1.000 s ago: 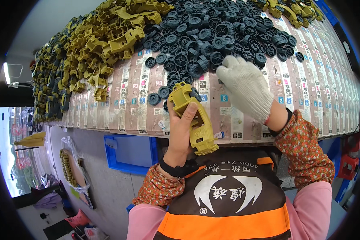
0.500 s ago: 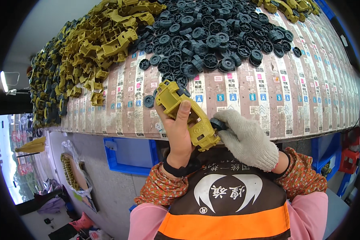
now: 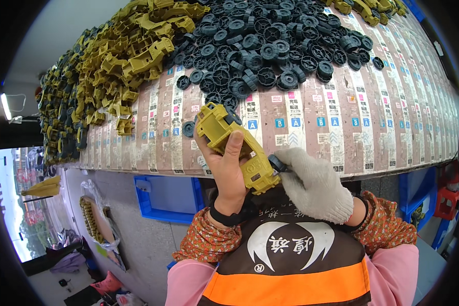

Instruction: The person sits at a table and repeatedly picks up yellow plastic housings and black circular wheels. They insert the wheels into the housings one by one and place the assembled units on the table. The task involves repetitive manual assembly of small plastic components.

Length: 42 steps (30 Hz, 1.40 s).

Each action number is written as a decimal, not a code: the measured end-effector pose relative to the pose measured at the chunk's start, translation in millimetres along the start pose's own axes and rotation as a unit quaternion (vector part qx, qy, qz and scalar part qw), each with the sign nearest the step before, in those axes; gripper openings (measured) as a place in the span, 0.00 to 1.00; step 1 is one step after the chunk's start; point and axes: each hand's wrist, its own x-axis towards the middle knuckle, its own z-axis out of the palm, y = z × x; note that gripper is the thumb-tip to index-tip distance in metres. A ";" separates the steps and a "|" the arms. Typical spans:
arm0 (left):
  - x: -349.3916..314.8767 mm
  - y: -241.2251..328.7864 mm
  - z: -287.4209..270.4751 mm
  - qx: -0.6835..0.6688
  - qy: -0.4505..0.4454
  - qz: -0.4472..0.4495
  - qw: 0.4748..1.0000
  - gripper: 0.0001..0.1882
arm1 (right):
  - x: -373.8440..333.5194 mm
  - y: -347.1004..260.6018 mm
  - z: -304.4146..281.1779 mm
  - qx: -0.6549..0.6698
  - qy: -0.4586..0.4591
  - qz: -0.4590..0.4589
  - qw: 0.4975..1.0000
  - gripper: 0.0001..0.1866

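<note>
A yellow plastic toy car body [image 3: 220, 128] is held above the table's near edge, tilted, in my bare left hand [image 3: 226, 171], with the thumb pressed across its side. A dark wheel [image 3: 234, 119] shows at its far end. In my right hand [image 3: 316, 186], which wears a pale knitted glove, a dark toy wheel [image 3: 277, 163] is pinched against the near end of the car body's side. Whether that wheel is seated there I cannot tell. The gloved fingertips partly cover it.
A heap of dark wheels [image 3: 270, 51] spreads over the far middle of the table [image 3: 311, 148]. Left of it lie piled yellow car bodies [image 3: 137, 61], then bodies with wheels [image 3: 58, 112]. Blue bins [image 3: 168, 198] stand below the table, and a red stool [image 3: 446, 201] at right.
My right hand has shifted slightly downward at the wheel. The car body has stayed nearly in place in my left hand.
</note>
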 end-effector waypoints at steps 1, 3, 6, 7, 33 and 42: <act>-1.0 -0.3 2.8 -0.002 0.006 0.009 1.000 0.41 | -3.4 -3.5 -0.7 -0.019 -0.008 -0.003 1.000 0.15; -4.0 1.6 9.5 0.004 0.007 0.026 1.000 0.43 | -5.6 -4.5 -1.8 -0.043 -0.021 -0.001 0.999 0.17; -11.9 1.1 16.3 0.045 -0.002 0.086 0.995 0.47 | -4.7 -4.0 -4.7 -0.048 -0.028 0.020 0.998 0.18; -12.1 -6.5 15.3 0.069 -0.002 0.133 0.989 0.48 | -5.9 -7.0 -4.3 -0.042 -0.024 0.030 0.998 0.18; 55.1 39.8 -40.0 0.109 -0.030 0.055 0.992 0.20 | 223.9 60.3 -272.0 0.166 0.215 0.093 0.958 0.22; 115.7 78.6 -123.5 0.257 0.094 0.160 0.948 0.15 | 211.6 55.7 -267.5 0.145 0.227 0.057 0.961 0.27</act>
